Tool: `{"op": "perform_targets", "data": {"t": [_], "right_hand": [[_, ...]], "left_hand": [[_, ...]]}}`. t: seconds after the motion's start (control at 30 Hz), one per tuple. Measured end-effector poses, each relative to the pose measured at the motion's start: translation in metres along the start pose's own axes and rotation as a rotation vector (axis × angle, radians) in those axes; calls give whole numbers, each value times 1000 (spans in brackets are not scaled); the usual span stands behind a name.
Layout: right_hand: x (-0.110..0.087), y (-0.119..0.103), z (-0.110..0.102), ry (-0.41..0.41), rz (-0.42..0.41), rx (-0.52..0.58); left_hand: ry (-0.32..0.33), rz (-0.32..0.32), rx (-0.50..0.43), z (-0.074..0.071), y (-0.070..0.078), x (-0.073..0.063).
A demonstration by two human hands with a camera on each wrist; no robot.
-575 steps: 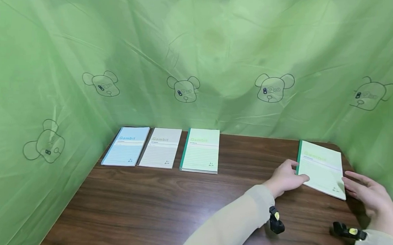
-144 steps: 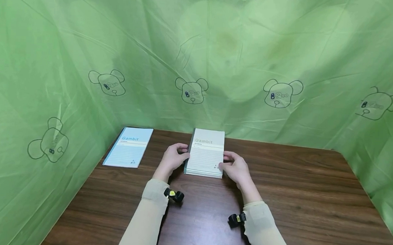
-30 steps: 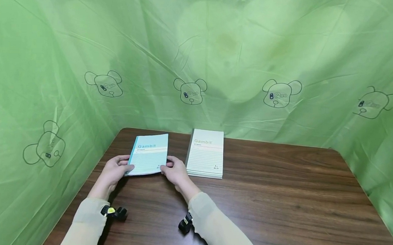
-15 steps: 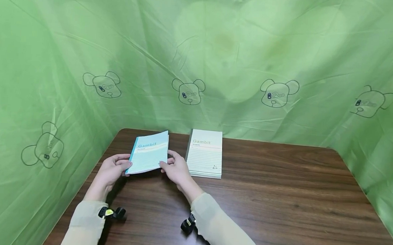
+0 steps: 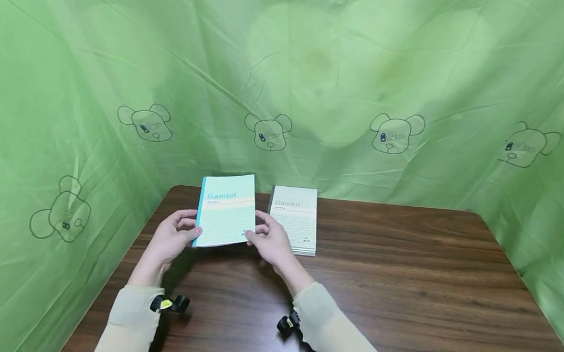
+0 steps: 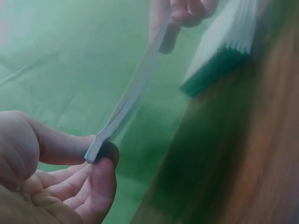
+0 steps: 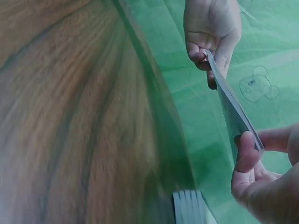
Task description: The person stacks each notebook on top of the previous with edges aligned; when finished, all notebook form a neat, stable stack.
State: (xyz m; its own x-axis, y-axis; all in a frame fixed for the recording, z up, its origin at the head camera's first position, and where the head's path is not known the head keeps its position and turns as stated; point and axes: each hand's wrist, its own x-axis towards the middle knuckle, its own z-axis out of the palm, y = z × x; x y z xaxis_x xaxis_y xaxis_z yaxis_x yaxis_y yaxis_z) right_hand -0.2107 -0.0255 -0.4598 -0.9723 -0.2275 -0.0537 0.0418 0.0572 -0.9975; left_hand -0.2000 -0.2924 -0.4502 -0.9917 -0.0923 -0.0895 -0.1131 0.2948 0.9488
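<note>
A light-blue notebook (image 5: 226, 213) marked "Gambit" is held up off the table between both hands. My left hand (image 5: 171, 238) pinches its blue spine edge near the lower corner, thumb on the cover and fingers behind. On the opposite edge, my right hand (image 5: 273, 242) pinches the lower right corner. Seen edge-on in the left wrist view, the notebook (image 6: 133, 88) bows slightly between the two grips. Just right of it lies a stack of notebooks (image 5: 295, 218) with a grey-white cover on top; the raised notebook and right hand overlap its left side.
The dark wooden table (image 5: 400, 275) stretches out to the right and front. A green curtain (image 5: 333, 94) with printed bear heads hangs along the back and both sides. Black wrist cameras (image 5: 174, 303) sit on both sleeves.
The grey notebook joined the stack earlier, and the blue one was then lifted from the left. Over the last second both hands have raised the blue notebook and carried it rightward toward the stack.
</note>
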Motion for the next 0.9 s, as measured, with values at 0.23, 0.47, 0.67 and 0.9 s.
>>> {"op": "perform_targets", "data": {"t": [0.23, 0.47, 0.67, 0.9], "right_hand": [[-3, -4, -26, 30, -35, 8], [-5, -7, -55, 107, -54, 9], [-5, -8, -80, 146, -75, -26], [-8, -2, -98, 156, -109, -79]], "left_hand": [[37, 1, 40, 28, 20, 13], [42, 8, 56, 59, 46, 23], [21, 26, 29, 82, 54, 30], [5, 65, 116, 103, 58, 35]]}}
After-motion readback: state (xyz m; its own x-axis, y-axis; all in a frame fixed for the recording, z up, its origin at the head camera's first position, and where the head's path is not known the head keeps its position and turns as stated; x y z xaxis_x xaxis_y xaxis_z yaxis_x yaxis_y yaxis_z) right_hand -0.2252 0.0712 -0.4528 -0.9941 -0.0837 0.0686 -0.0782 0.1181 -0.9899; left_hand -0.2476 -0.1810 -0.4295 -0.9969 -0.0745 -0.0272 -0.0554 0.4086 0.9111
